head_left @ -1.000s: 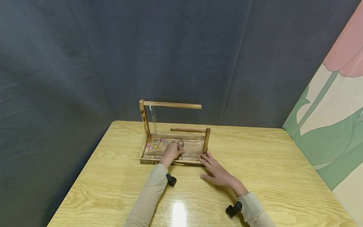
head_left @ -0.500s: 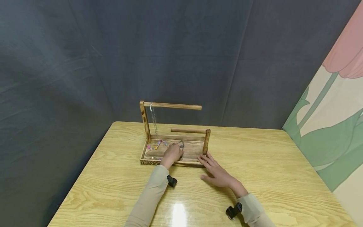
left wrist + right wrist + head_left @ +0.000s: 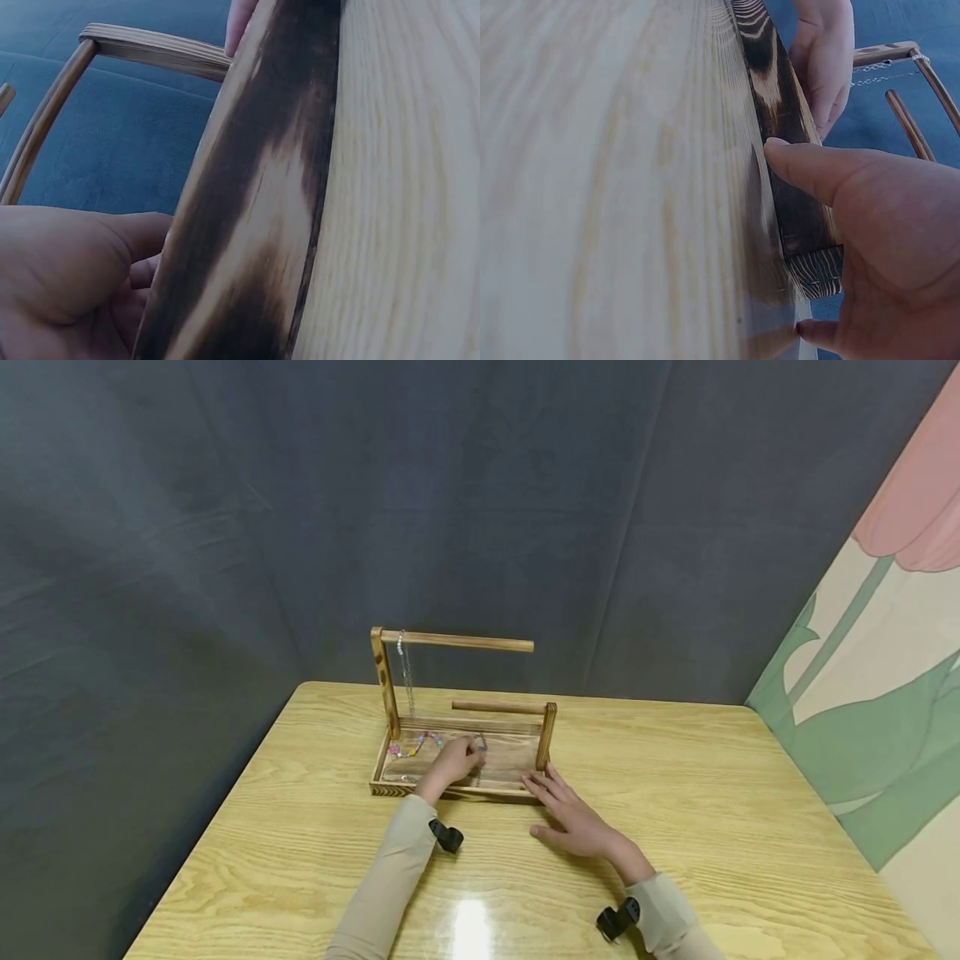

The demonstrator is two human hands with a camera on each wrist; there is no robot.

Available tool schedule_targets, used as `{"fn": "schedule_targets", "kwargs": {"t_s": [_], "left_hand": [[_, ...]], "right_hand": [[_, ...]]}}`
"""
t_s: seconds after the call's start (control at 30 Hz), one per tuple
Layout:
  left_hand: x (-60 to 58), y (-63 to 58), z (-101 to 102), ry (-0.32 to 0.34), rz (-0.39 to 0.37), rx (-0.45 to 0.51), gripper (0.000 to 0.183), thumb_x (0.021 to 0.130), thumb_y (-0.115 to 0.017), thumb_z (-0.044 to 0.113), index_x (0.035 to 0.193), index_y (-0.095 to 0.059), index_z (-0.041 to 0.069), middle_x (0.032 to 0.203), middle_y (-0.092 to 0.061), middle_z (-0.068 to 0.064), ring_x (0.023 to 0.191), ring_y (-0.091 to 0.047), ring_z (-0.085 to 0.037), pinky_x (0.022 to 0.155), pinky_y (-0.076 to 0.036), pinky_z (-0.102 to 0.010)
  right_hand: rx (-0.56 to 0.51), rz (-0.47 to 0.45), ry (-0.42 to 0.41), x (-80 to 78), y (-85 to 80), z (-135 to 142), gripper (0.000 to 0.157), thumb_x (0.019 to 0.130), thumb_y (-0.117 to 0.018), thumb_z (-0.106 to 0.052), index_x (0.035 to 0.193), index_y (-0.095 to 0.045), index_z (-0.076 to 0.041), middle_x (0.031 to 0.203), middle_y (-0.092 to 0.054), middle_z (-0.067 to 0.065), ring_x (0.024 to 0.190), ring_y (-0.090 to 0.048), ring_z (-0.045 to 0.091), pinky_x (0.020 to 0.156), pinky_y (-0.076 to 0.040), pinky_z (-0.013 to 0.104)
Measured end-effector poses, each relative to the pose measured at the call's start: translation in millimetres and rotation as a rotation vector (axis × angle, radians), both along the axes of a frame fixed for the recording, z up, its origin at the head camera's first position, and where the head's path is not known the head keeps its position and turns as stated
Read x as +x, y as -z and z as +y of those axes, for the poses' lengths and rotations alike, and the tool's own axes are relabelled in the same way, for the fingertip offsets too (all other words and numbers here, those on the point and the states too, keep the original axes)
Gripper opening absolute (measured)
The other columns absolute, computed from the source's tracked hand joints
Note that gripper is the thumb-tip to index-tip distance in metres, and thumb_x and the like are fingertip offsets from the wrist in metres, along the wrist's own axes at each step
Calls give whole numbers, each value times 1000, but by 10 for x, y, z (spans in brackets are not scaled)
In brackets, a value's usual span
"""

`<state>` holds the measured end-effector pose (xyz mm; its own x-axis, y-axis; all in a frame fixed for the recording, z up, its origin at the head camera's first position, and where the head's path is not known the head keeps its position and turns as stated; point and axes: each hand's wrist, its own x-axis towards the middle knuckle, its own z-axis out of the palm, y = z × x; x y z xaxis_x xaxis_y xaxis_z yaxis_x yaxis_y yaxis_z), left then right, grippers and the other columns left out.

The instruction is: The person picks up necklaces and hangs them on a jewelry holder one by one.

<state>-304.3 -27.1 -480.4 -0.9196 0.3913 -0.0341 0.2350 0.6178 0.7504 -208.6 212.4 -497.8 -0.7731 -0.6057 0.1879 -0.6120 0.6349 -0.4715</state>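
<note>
Inside the wooden tray [image 3: 514, 755], your left hand [image 3: 453, 762] bends its fingers beside the chain [image 3: 482, 742] — whether they pinch it, I cannot tell; your right hand [image 3: 573, 822], fingers spread, rests at the near right corner. Likely light and limp — pinch the chain's far end.

The blurred, bare left hand [image 3: 452, 762] partly hides a thin, dark strand [image 3: 482, 743] in the brown wooden tray [image 3: 512, 792]; its hold is unclear. Both beige fabric sleeves [image 3: 384, 878] run off the bottom edge.

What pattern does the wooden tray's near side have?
The tray's near side has dark, burnt-looking patches over pale wood, clearest in the left wrist view.
</note>
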Motion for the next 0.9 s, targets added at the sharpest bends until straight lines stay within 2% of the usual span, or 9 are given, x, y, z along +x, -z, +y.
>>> {"fn": "schedule_targets", "kwargs": {"t_s": [0.07, 0.17, 0.33, 0.5, 0.6, 0.67, 0.73, 0.9], "left_hand": [[-13, 5, -3, -10, -17, 50, 19, 93, -42, 19, 87, -50, 3, 80, -55, -8, 62, -49, -20, 51, -36, -25], [-32, 19, -5, -31, -32, 117, 19, 94, -42, 18, 91, -50, 2, 86, -59, -14, 69, -56, -24, 52, -40, -26], [-58, 45, 1, -81, -11, 181, 16, 91, -47, 17, 89, -54, 3, 78, -64, -14, 67, -61, -24, 53, -47, -26], [-97, 73, 5, -121, 34, 249, 13, 88, -53, 16, 85, -57, 4, 70, -65, -12, 59, -61, -21, 48, -46, -24], [-117, 61, 6, -124, 5, 344, 13, 87, -54, 15, 90, -56, 2, 74, -65, -15, 62, -63, -23, 52, -49, -27], [-113, 25, -1, -108, -5, 398, 17, 87, -54, 14, 95, -55, -1, 77, -65, -19, 66, -63, -26, 56, -51, -29], [-73, -60, -10, -92, -39, 460, 22, 87, -53, 12, 101, -54, -5, 82, -63, -24, 73, -62, -33, 64, -52, -36], [32, -244, -30, -41, -53, 528, 27, 89, -50, 7, 107, -52, -13, 92, -57, -32, 84, -58, -42, 74, -49, -45]], "right_hand": [[-4, 3, -2, -2, 3, 1, 69, 85, -57, -28, 140, -19, -12, 144, -18, 14, 132, -2, 38, 98, -20, 60], [3, 6, -2, -5, 7, -1, 69, 85, -56, -29, 140, -19, -12, 144, -17, 13, 132, -2, 37, 98, -20, 59], [9, 1, 3, -9, 10, 0, 69, 85, -56, -30, 140, -18, -14, 144, -17, 13, 132, -1, 37, 98, -20, 59], [8, -2, 4, -13, 16, 7, 68, 86, -56, -30, 140, -18, -14, 144, -17, 13, 132, -1, 37, 98, -21, 59], [11, -7, 4, -11, 13, 10, 68, 86, -55, -30, 141, -18, -14, 144, -17, 12, 132, -1, 37, 98, -20, 59], [13, -7, 6, -11, 15, 12, 68, 86, -55, -31, 140, -18, -14, 144, -17, 13, 132, -1, 37, 98, -19, 59], [15, -5, 7, -8, 13, 12, 68, 86, -55, -30, 140, -18, -14, 144, -17, 13, 132, -1, 37, 99, -19, 59], [15, 0, 6, -6, 15, 13, 68, 86, -55, -30, 140, -18, -13, 144, -17, 13, 132, -1, 37, 99, -19, 58]]}}
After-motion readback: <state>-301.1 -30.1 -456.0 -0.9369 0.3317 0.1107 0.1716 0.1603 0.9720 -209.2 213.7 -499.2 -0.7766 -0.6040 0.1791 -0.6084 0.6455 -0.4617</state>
